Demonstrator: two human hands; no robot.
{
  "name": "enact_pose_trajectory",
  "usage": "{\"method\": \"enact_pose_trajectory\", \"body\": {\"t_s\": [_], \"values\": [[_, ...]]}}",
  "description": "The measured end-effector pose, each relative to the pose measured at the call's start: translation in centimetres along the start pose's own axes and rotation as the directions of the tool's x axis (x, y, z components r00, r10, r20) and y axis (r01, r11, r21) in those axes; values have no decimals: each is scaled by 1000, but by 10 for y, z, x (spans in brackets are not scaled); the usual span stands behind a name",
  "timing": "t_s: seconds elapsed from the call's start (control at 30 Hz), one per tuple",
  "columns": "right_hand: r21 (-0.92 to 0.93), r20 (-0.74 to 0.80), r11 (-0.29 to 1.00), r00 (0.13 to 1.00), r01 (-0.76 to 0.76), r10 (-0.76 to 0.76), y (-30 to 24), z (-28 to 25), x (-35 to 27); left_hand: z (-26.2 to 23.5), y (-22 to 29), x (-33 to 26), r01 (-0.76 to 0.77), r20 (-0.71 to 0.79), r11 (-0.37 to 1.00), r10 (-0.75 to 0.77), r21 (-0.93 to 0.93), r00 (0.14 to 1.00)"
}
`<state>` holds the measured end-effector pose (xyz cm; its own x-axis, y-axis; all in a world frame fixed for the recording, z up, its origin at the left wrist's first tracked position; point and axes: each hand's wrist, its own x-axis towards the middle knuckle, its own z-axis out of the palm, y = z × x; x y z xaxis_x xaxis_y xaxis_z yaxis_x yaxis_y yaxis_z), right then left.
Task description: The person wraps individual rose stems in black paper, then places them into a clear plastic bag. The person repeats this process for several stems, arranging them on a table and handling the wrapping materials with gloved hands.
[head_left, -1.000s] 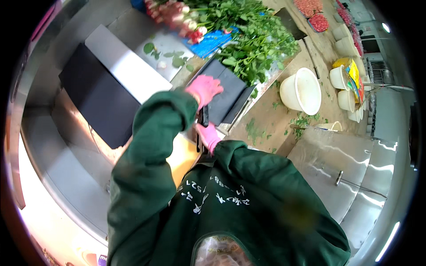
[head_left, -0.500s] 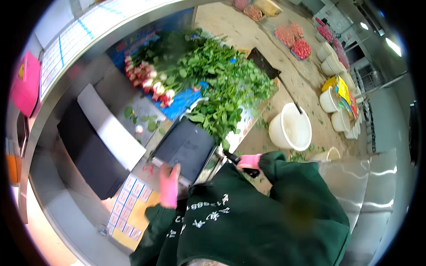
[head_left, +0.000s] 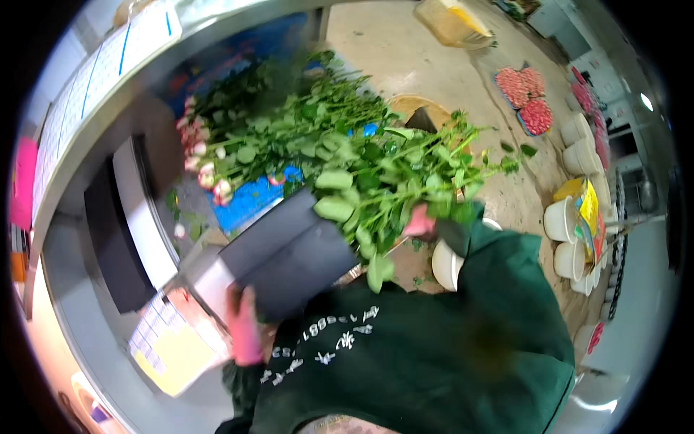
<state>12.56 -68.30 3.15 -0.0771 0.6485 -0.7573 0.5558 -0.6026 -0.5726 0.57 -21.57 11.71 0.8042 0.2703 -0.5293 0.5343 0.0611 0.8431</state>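
My left hand [head_left: 244, 327], in a pink glove, grips the near left edge of a black wrapper [head_left: 296, 260] with a pale inner side. Green leafy rose stems [head_left: 405, 173] stick out to the right from the wrapper's far end. Among these stems is my right hand [head_left: 419, 220], also pink-gloved and closed round them; leaves and blur partly cover its fingers. Beyond lie more roses, with red-and-white heads [head_left: 206, 173] on a blue sheet [head_left: 249, 206]. Any flower heads inside the wrapper are hidden.
A stack of black and white sheets [head_left: 134, 210] stands at the left of the bench, below a metal frame [head_left: 155, 54]. White buckets [head_left: 447, 266] stand on the floor at the right, one partly behind my sleeve. Farther off are bundles of pink flowers [head_left: 535, 116].
The wrapper has shifted left and nearer, with my left hand on it. My right hand has moved up among the stems; the black-handled tool it held no longer shows clearly.
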Motion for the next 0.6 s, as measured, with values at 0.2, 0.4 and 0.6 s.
{"method": "enact_pose_trajectory", "body": {"t_s": [0.2,0.4,0.6], "values": [[-35,284,916,874,-401,393,5,-24,-14,74,-190,83,-302,20,883,316,358,948],[436,-279,833,829,-341,485,-48,-142,-2,153,-44,95,-604,268,307,687,736,676],[-149,-415,599,600,-787,684,-11,-123,118,199,-68,156,-599,510,126,406,791,758]]}}
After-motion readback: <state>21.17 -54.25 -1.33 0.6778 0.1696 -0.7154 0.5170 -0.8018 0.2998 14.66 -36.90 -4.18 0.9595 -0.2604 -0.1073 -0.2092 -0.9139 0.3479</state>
